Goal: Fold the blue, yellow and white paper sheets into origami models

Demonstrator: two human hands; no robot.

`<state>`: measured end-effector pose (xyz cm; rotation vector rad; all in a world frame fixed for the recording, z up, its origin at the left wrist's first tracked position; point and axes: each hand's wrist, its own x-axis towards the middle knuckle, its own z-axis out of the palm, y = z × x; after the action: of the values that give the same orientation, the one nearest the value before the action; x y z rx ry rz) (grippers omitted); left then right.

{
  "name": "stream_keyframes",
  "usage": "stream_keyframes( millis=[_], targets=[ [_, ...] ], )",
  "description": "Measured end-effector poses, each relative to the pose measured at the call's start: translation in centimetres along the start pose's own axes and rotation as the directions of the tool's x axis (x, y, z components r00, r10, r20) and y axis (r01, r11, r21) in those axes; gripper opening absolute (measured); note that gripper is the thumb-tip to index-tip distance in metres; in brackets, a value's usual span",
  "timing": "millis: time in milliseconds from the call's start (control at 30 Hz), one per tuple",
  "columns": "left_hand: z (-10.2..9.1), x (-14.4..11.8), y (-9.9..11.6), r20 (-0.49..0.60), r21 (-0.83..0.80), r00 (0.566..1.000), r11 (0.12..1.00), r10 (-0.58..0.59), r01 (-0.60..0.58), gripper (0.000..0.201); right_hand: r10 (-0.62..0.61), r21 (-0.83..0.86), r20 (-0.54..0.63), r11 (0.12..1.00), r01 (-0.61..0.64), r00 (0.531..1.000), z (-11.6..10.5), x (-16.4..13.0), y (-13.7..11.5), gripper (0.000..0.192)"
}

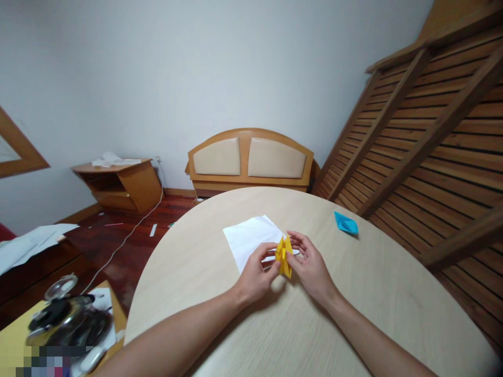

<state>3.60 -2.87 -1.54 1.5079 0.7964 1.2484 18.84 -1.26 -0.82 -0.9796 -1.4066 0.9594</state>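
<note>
A folded piece of yellow paper [283, 254], with pointed ends and layers spread apart, is held between both hands above the round table. My left hand [257, 269] grips its left side, thumb in front and fingers curled behind. On its right side, my right hand [310, 264] pinches the paper with the thumb toward me; some fingertips are hidden behind it. Beneath and beyond the hands lies a creased white sheet of paper [251, 238]. Off to the right on the table sits a blue folded paper boat [346, 224], apart from both hands.
The round pale wooden table [393, 303] fills the foreground. A glass pot with a black lid [66, 319] stands on a lower surface at the left. Slatted wooden panels [424, 141] lean at the right. Behind are a headboard [245, 157] and a low cabinet [126, 186].
</note>
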Motion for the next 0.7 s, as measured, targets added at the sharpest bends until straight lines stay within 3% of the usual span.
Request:
stream_keyframes(
  millis=[200, 300, 400, 567, 700],
  targets=[
    [0.1, 0.0, -0.3, -0.075, 0.069, 0.996, 0.997, -0.041, 0.046, 0.026, 0.072, 0.133, 0.164, 0.987, -0.094, 0.984, -0.3, -1.3, 0.3, 0.045],
    [0.1, 0.0, -0.3, -0.082, 0.070, 0.995, 0.996, -0.050, 0.055, 0.025, 0.085, 0.145, 0.223, 0.982, -0.119, 0.971, -0.2, -2.1, 0.4, 0.053],
    [-0.1, -0.1, -0.2, -0.066, 0.076, 0.997, 0.996, -0.034, 0.039, 0.022, 0.074, 0.087, 0.162, 0.992, -0.089, 0.984, -0.1, -2.2, 0.6, 0.061],
    [0.1, -0.3, -0.1, -0.055, 0.154, 0.998, 0.988, 0.006, 0.003, 0.016, 0.063, 0.058, 0.015, 0.996, -0.064, 0.998, -0.7, -1.4, 0.6, 0.058],
    [0.4, -0.6, -0.4, -0.049, 0.199, 0.998, 0.980, 0.028, -0.017, 0.014, 0.046, 0.061, -0.011, 0.997, -0.045, 0.999, -1.3, -1.2, 0.2, 0.052]
  ],
)
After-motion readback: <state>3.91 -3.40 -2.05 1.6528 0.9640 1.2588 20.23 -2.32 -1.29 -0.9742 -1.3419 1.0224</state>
